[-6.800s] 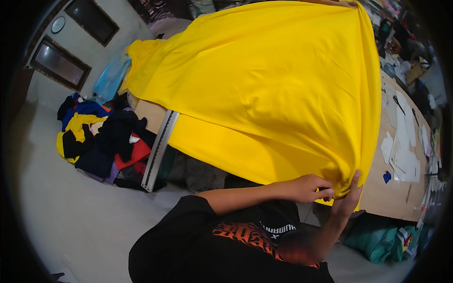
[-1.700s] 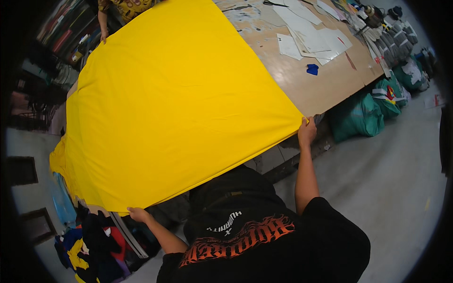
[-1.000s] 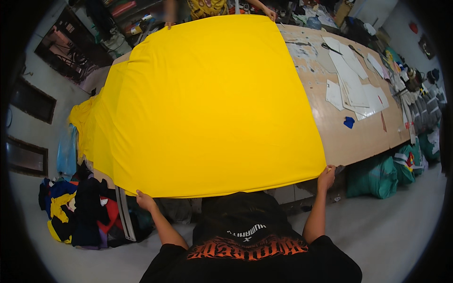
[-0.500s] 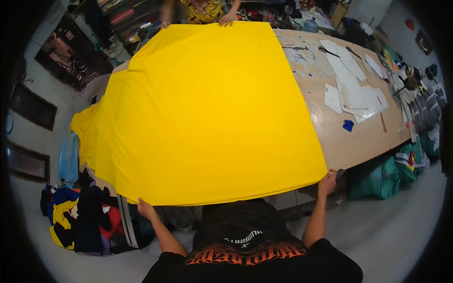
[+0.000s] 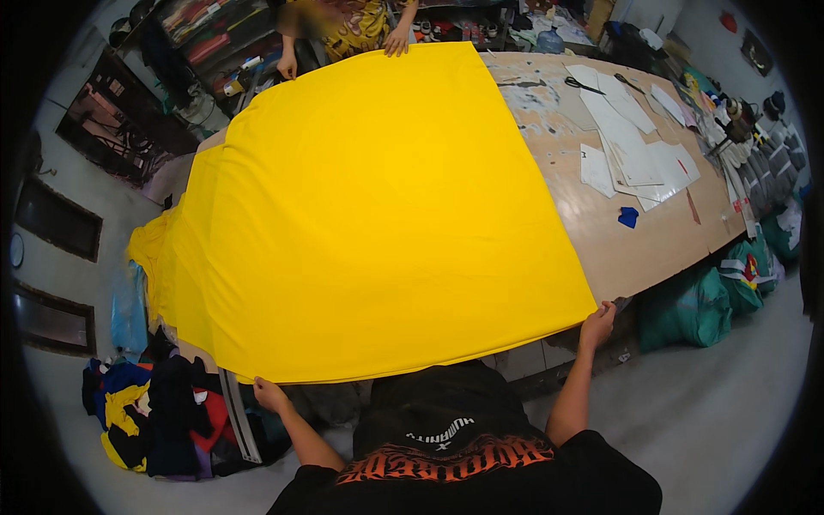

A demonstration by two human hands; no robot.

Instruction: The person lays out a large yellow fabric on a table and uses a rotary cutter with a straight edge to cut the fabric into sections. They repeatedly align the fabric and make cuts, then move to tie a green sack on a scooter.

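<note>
A wide sheet of yellow fabric (image 5: pixel 386 206) is spread over the large wooden table (image 5: pixel 635 266), with wrinkles and bunched folds toward its left end. My left hand (image 5: pixel 269 394) pinches the near edge close to the near left corner. At the near right corner, my right hand (image 5: pixel 599 324) grips the cloth's edge. Across the table a co-worker's hand (image 5: pixel 397 40) rests on the far edge, and that person's other hand (image 5: pixel 288 67) is at the far left edge.
White pattern pieces (image 5: pixel 622 137), black scissors (image 5: pixel 584 85) and a blue scrap (image 5: pixel 628 217) lie on the table's right part. Green sacks (image 5: pixel 691 313) stand below at right. A pile of mixed clothes (image 5: pixel 163 412) sits on the floor at left, beside a metal bar (image 5: pixel 242 421).
The co-worker's left-side hand has come lower and clearer along the far edge, and wrinkles at the far left look smoother. My hands keep their hold on the near edge.
</note>
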